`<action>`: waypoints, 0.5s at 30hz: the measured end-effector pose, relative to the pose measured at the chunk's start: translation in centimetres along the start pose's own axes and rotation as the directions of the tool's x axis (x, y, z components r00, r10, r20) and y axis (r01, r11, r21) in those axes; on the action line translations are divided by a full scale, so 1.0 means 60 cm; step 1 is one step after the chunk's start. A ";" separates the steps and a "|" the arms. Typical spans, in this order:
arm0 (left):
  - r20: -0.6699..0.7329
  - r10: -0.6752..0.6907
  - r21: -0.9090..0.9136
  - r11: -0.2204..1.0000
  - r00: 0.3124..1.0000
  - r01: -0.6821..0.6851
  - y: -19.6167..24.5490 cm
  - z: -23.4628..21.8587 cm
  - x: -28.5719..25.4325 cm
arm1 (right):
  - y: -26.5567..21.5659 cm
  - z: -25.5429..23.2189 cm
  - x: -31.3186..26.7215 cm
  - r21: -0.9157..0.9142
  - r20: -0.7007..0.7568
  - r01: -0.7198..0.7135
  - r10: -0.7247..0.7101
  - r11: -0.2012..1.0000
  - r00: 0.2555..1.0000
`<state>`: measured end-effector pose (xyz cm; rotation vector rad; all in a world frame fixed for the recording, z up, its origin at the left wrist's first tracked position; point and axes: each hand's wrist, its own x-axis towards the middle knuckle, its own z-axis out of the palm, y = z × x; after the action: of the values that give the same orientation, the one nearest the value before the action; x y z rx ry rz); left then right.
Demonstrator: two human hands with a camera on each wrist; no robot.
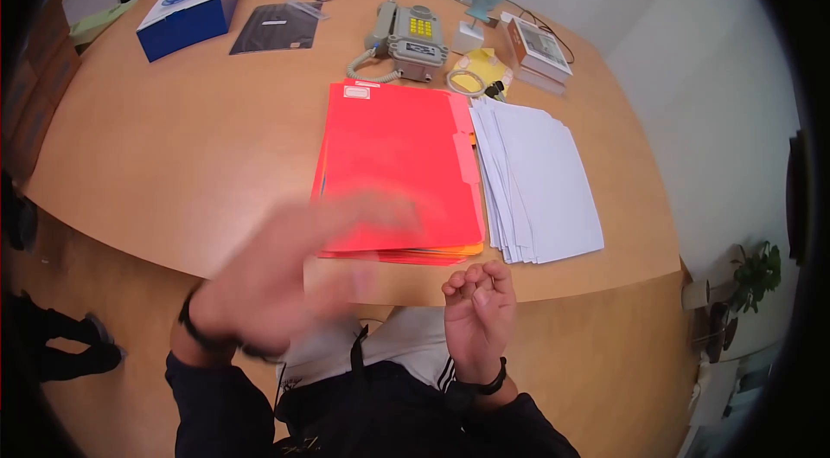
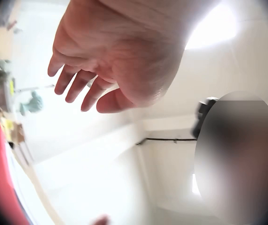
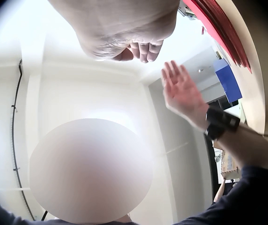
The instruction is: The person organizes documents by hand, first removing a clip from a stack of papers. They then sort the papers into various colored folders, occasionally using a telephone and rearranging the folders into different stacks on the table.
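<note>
Blurred in the head view, my left hand (image 1: 285, 259) is raised over the near left corner of a stack of red file folders (image 1: 398, 164). Its fingers are spread and hold nothing, as the left hand (image 2: 115, 56) also shows in the left wrist view. Just off the table's near edge, below the folders, my right hand (image 1: 480, 315) turns its palm up with fingers loosely bent and nothing in them. Orange and other folder edges show beneath the top red one. Beside the folders on the right lies a fanned pile of white paper (image 1: 540, 181).
Behind the folders stand a grey telephone (image 1: 411, 38) with yellow keys, a yellow item (image 1: 482, 69) with a cable, and boxes (image 1: 538, 51). Further left are a dark flat sleeve (image 1: 275, 28) and a blue-and-white box (image 1: 188, 15). A potted plant (image 1: 756, 278) stands off to the right.
</note>
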<state>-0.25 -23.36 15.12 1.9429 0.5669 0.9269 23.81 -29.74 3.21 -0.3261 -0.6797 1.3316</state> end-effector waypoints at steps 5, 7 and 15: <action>0.463 0.147 -0.723 0.634 0.874 0.276 0.065 0.108 -0.046 | 0.007 -0.021 0.012 -0.025 -0.098 -0.015 0.012 1.000 0.995; 0.437 0.176 -0.733 0.638 0.882 0.236 0.069 0.146 -0.051 | 0.009 -0.023 0.013 -0.007 -0.099 -0.016 0.015 1.000 0.995; 0.365 0.322 -0.760 0.645 0.874 0.080 0.042 0.147 -0.097 | 0.005 -0.017 0.003 -0.011 -0.125 -0.007 0.005 1.000 0.992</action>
<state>3.14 -33.23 12.13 1.3299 -0.2555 0.5763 24.23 -29.34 2.29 -0.4178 -0.5821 1.3016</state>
